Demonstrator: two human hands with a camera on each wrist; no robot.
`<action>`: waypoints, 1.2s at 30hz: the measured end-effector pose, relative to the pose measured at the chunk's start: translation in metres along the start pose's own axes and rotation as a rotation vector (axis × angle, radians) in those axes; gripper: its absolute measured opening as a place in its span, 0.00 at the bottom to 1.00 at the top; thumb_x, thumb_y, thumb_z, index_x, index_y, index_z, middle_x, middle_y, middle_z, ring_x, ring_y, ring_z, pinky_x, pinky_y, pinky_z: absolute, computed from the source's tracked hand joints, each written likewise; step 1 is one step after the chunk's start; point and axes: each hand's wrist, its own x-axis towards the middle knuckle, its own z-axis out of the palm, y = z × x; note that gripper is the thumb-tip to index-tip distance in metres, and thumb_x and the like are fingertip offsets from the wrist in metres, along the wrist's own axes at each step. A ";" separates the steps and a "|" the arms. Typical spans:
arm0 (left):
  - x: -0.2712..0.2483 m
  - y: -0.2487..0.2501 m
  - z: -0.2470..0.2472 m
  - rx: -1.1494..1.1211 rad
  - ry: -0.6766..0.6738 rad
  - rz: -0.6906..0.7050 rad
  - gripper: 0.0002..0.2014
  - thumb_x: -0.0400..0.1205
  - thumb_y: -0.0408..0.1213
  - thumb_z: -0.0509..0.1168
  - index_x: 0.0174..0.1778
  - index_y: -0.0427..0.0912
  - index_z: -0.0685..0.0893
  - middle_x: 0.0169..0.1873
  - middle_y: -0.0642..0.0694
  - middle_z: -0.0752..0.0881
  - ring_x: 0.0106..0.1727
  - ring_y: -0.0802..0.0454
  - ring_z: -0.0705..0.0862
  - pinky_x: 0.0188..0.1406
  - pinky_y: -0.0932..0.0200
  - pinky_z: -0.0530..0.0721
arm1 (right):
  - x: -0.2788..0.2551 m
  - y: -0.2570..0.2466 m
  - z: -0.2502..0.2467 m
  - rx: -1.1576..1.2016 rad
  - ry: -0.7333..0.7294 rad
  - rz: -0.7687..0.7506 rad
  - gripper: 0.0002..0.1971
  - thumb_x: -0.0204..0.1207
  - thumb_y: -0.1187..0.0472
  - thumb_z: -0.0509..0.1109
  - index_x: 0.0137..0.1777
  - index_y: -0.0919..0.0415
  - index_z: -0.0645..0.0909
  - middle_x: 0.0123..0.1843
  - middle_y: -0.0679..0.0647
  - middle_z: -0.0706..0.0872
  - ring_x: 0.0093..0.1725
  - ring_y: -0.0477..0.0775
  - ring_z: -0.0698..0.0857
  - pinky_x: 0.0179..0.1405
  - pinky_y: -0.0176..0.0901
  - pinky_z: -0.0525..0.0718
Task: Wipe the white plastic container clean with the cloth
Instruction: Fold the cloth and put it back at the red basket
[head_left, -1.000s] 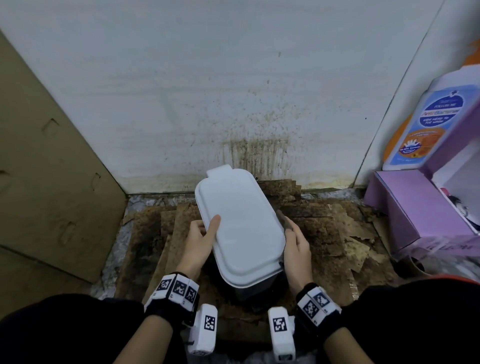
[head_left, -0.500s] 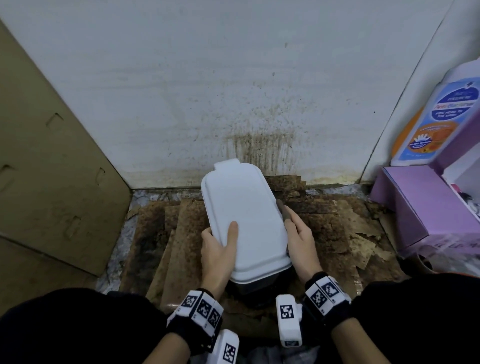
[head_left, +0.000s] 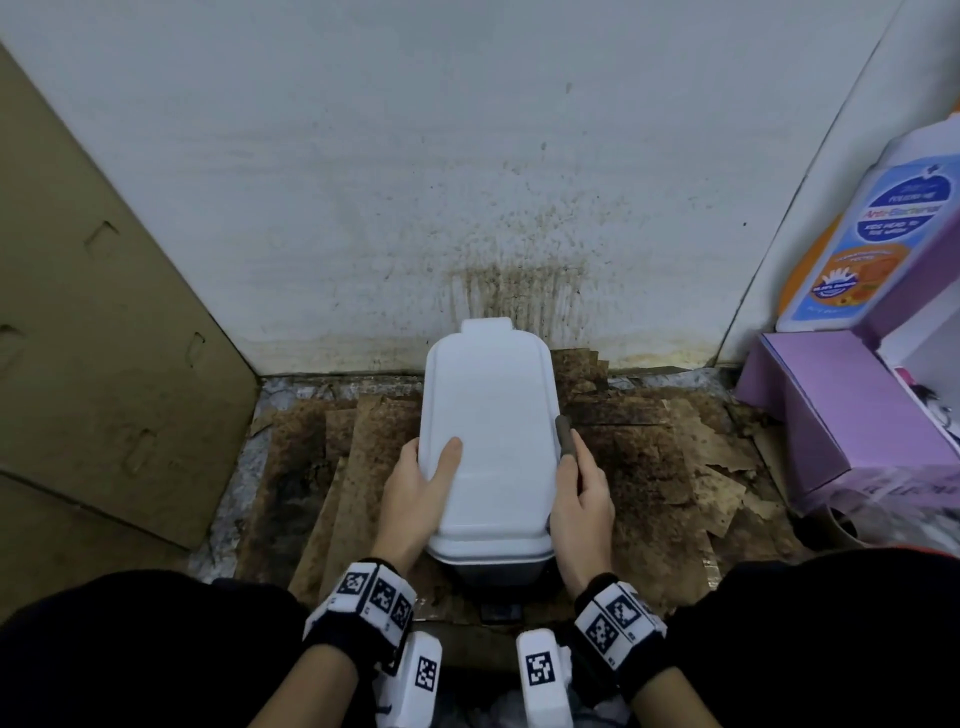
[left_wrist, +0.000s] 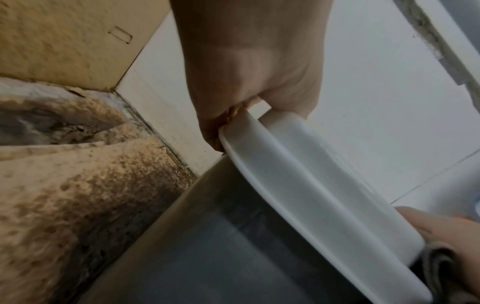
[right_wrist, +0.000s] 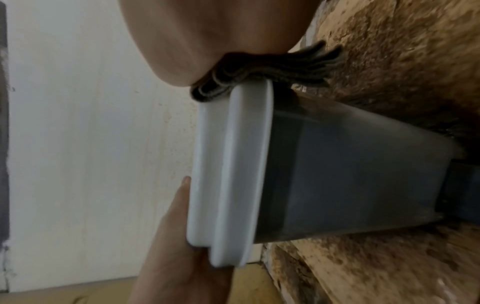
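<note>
The container (head_left: 488, 436) stands on stained cardboard (head_left: 649, 467) laid on the floor, close to the spattered wall (head_left: 467, 156), its white lid on and the body below looking dark and translucent. Over the last second the left hand (head_left: 415, 499) has slid from the container's side up onto the lid's near left corner: the thumb now lies flat on top while the fingers curl under the rim, so it grips the lid edge. The container has also turned from a skewed lie to roughly square with the person. The right hand (head_left: 582, 499) has stayed at the right edge, fingers fairly straight, pressing the folded dark cloth (head_left: 565, 441) against the lid's rim; the right wrist view shows the cloth (right_wrist: 265, 65) bunched between palm and rim. Judging by this, the container is now braced and lined up, so a stroke of the cloth along the right edge looks ready to begin.
</note>
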 end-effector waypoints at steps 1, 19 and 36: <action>-0.001 -0.001 0.000 0.017 0.007 0.010 0.25 0.82 0.65 0.66 0.67 0.53 0.77 0.58 0.56 0.87 0.58 0.55 0.87 0.62 0.45 0.87 | 0.004 0.000 -0.002 0.007 -0.016 0.000 0.20 0.90 0.48 0.56 0.80 0.38 0.71 0.71 0.39 0.76 0.74 0.46 0.76 0.77 0.58 0.76; -0.020 0.016 -0.001 0.190 0.124 0.156 0.20 0.92 0.52 0.52 0.75 0.47 0.72 0.72 0.46 0.68 0.74 0.49 0.68 0.70 0.57 0.63 | -0.003 -0.016 0.003 -0.842 -0.306 -0.806 0.22 0.89 0.57 0.56 0.82 0.46 0.70 0.86 0.52 0.66 0.85 0.54 0.61 0.85 0.53 0.60; -0.007 0.038 -0.010 0.580 -0.009 0.477 0.21 0.88 0.52 0.62 0.78 0.55 0.77 0.66 0.52 0.72 0.70 0.51 0.66 0.68 0.55 0.64 | -0.013 -0.021 -0.013 -0.298 -0.091 -0.618 0.17 0.83 0.60 0.62 0.69 0.50 0.83 0.72 0.40 0.80 0.78 0.43 0.71 0.80 0.48 0.69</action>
